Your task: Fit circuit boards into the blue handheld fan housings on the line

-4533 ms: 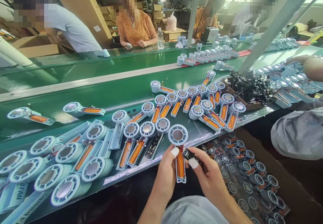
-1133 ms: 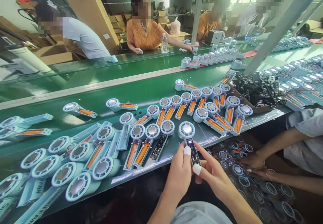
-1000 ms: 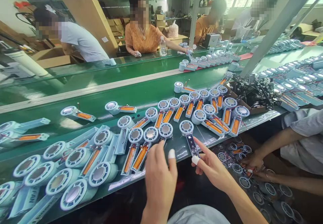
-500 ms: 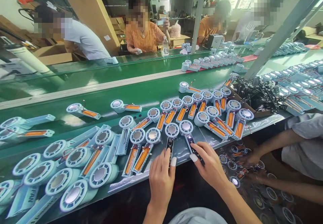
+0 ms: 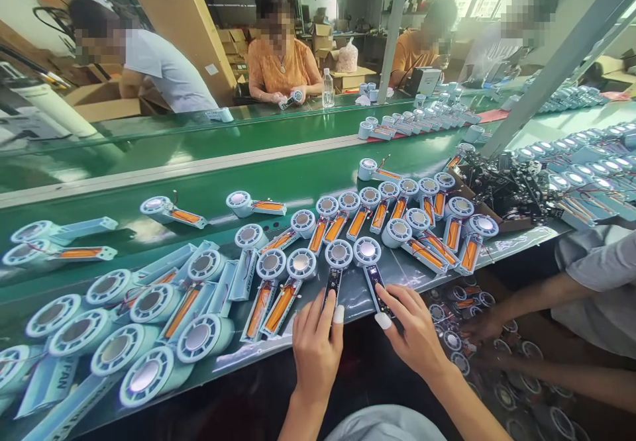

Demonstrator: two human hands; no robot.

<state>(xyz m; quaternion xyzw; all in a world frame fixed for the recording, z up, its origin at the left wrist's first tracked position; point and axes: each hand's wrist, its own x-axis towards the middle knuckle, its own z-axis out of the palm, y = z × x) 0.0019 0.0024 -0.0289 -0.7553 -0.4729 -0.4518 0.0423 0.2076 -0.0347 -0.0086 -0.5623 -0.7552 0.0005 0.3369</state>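
Two light blue handheld fans lie side by side at the bench's front edge, handles towards me. On the left fan point(image 5: 339, 255), my left hand point(image 5: 316, 342) holds the handle end, its index finger pressed on a black circuit board point(image 5: 334, 277). My right hand point(image 5: 416, 336) has the right fan point(image 5: 366, 251) by its handle, with fingertips on another black circuit board point(image 5: 373, 275). White covers sit on both thumbs. Beside them lies a fan point(image 5: 301, 264) whose open handle shows an orange battery. My fingers partly hide both handle ends.
Several fans point(image 5: 199, 338) crowd the bench on the left. A box of black circuit boards point(image 5: 517, 186) stands at right. Fans ride on the green belt point(image 5: 308, 176) beyond. At right, a co-worker's arms point(image 5: 536, 295) reach among fans below the bench. More people sit across the belt.
Fans on the green belt have shifted slightly right. The person across has lowered a raised hand and now holds a fan. My own hands have barely moved on the two handles.
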